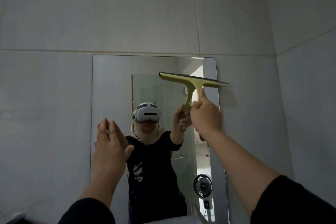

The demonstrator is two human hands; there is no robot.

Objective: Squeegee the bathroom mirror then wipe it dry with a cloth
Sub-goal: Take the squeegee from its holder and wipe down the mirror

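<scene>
A tall frameless mirror (112,82) hangs on the grey tiled wall. My right hand (206,117) grips the handle of a yellow-green squeegee (192,82), whose black-edged blade is tilted across the mirror's upper right part, its right end past the mirror's edge. My left hand (110,143) is held flat with fingers pointing up, over the mirror's left edge; whether it touches the glass is unclear. Water drops show low on the glass. No cloth is in view.
The mirror reflects a person in a headset and dark shirt, a small black fan (202,185) and a bright doorway. A corner of the grey tiled walls (276,56) runs close on the right.
</scene>
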